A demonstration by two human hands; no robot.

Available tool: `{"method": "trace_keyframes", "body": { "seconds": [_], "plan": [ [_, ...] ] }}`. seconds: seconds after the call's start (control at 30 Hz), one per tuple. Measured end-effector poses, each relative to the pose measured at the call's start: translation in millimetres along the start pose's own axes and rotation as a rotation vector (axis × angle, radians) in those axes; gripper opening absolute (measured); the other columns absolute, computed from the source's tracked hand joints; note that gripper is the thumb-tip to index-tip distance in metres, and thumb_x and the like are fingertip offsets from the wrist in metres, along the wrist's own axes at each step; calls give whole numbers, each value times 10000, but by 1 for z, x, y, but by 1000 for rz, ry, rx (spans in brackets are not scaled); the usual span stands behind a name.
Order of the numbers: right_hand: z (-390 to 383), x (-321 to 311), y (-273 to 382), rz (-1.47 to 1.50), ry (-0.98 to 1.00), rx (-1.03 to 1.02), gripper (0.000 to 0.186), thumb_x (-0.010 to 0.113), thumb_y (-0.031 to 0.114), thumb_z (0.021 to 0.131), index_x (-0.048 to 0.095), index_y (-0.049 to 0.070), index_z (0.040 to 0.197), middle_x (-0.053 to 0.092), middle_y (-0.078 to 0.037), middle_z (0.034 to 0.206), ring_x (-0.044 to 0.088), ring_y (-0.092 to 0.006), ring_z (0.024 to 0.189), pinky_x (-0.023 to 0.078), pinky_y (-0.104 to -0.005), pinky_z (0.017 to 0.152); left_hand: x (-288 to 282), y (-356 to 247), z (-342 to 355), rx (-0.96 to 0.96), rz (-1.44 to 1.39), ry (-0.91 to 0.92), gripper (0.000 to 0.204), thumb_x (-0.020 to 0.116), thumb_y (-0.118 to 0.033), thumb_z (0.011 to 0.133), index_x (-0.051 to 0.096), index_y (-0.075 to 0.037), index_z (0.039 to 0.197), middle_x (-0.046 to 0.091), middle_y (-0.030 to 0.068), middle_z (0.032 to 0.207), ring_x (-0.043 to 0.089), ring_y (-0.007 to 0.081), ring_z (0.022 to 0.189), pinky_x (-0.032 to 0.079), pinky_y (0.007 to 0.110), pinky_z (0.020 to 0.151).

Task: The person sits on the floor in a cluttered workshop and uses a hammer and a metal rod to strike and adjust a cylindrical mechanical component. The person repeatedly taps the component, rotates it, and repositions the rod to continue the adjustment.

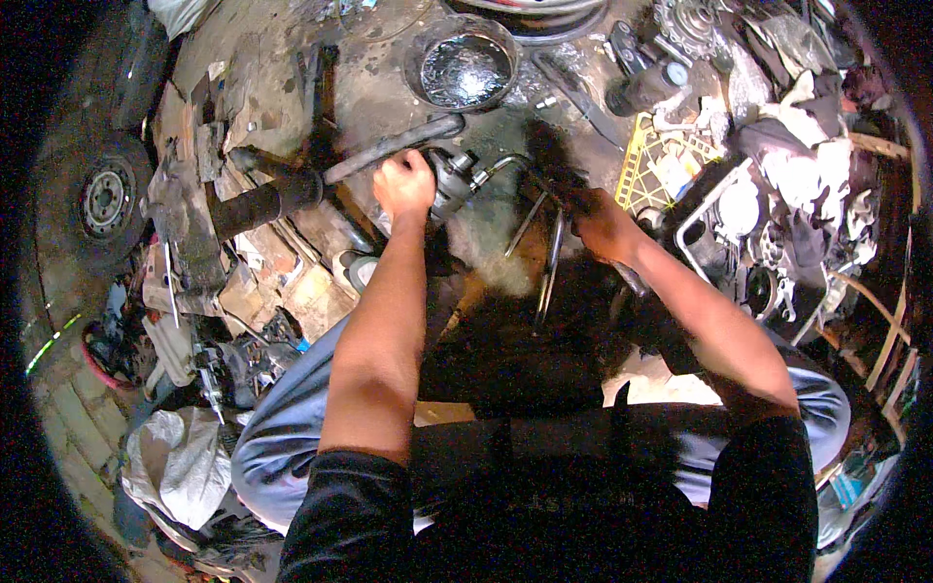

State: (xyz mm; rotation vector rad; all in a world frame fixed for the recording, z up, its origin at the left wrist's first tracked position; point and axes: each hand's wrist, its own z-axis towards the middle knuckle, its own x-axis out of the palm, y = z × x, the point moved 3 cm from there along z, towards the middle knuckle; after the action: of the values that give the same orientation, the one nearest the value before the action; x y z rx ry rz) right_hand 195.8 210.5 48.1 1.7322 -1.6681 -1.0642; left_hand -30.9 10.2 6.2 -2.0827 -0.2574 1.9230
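My left hand [403,185] is closed at the side of a grey, rounded metal machine part [454,185], gripping its edge; its fingertips are partly hidden. My right hand [604,227] is wrapped round a bent metal socket wrench [513,160]. The wrench's end meets the right side of the machine part. Just beyond my left hand lies a long grey metal bar [394,148]. Beneath my right hand, a shiny metal rod [552,267] and a thinner one [525,223] lie on the dark floor.
A round basin of dark liquid [466,73] stands ahead, near a wheel rim [535,17]. To the right are a yellow plastic grid [671,160], a dark cylinder [646,87] and scattered metal parts. Cardboard scraps [306,296] and a tyred wheel [105,199] are at left.
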Motion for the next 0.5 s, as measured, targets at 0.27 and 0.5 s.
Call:
{"method": "trace_keyframes", "body": {
  "seconds": [0.27,0.5],
  "plan": [
    [10,-11,17,-133,10,299,341,493,105,940,618,30,1249,478,-25,540,418,-137,371,362,-318,352,-1,2,6,-44,-45,87,467,527,-395,862,737,21,878,686,302,902,667,471,908,508,533,887],
    [30,-16,41,-205,55,357,368,508,175,959,609,53,1292,477,-3,560,406,-107,379,340,-297,337,6,11,7,-12,-103,178,492,537,-466,879,734,-16,898,701,267,915,676,460,893,527,536,848]
  ]
}}
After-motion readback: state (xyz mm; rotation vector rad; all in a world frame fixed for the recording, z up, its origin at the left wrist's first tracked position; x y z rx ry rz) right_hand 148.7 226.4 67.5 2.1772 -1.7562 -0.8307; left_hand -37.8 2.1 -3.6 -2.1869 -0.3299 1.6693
